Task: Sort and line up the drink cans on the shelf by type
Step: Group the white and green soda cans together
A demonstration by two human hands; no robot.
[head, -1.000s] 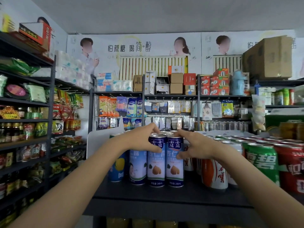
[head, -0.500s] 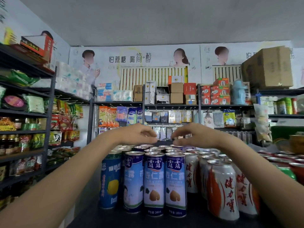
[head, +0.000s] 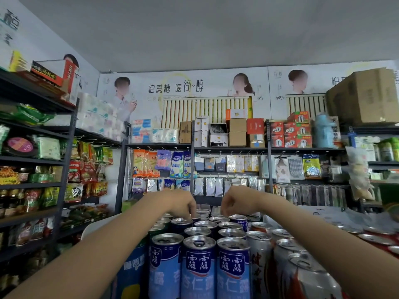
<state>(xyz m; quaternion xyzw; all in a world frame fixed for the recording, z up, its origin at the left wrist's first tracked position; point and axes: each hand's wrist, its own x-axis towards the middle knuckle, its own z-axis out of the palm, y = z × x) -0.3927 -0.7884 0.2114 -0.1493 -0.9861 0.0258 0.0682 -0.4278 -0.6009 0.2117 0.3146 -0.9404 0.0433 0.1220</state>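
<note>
Fingers [head: 191, 210] of the left hand [head: 179, 201] curl down onto a rear blue can [head: 195, 219]; right hand [head: 234, 202] curls above another, contact unclear. Best nudge rear cans square behind the front blue row [head: 198, 266].

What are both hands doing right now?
Left hand: fingers curled down onto the tall blue aluminium cans at the back; grip unclear.
Right hand: fingers curled above the back cans; cannot tell.

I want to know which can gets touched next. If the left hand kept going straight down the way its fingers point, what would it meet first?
Probably the top of a blue can at the back of the blue rows, right under the left hand. The fingers may already touch it; depth is unclear.
</note>
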